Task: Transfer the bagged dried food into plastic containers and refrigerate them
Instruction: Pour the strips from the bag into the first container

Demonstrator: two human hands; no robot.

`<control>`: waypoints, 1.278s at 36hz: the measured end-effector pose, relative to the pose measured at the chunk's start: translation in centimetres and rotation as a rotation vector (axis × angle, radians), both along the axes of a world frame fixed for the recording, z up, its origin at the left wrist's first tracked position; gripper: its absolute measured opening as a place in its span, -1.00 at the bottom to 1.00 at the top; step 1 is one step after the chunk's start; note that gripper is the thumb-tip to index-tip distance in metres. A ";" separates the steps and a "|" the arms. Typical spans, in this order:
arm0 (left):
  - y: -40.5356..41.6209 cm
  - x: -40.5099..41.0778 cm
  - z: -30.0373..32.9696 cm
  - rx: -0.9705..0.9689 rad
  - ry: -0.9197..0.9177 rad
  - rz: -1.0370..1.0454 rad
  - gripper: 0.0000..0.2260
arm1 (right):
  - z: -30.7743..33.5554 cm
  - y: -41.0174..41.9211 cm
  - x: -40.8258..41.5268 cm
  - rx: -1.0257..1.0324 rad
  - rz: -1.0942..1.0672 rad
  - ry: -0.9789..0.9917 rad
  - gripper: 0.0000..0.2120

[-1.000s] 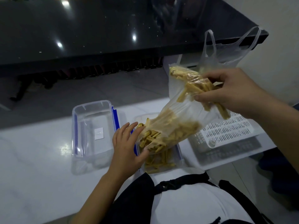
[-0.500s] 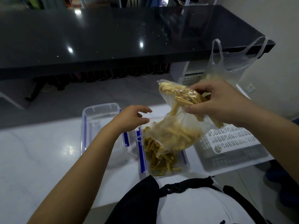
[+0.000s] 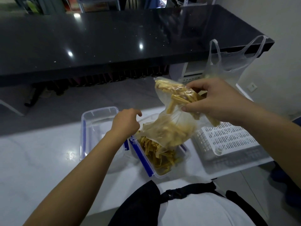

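Two hands pour: your right hand (image 3: 216, 101) grips the clear plastic bag of yellow dried strips (image 3: 171, 126) mid-frame over the blue-clipped clear container (image 3: 162, 159); left hand (image 3: 125, 123), fingers loosely curled, holds nothing; next, shake out the rest.

Both forearms are bare from the elbow down, with no sleeve, watch or ring showing on the left hand (image 3: 125, 122) or the right hand (image 3: 216, 101). At the bottom centre of the frame the torso wears a plain white cloth top (image 3: 200, 211). Across it runs a black webbing strap (image 3: 189, 190), joined to a black fabric panel (image 3: 138, 206) at lower centre-left.
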State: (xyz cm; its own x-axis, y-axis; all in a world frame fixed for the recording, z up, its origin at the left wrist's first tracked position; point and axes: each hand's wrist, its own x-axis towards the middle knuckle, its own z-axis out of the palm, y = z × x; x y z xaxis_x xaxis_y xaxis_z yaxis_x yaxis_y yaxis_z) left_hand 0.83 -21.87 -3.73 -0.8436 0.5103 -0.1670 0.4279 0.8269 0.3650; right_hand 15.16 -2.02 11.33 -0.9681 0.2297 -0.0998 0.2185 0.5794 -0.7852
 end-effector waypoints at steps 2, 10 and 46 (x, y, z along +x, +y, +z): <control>-0.5 0.6 0.2 -0.028 0.043 0.039 -0.57 | -0.1 -0.2 -0.5 0.029 0.009 -0.004 -0.71; -2.8 4.7 -0.4 -0.062 0.047 0.154 -0.50 | 0.0 0.0 -1.8 0.142 0.090 -0.007 -0.67; -4.9 5.8 6.7 0.944 -0.536 0.077 -0.53 | -3.0 -1.8 -0.5 0.139 0.224 0.092 -0.65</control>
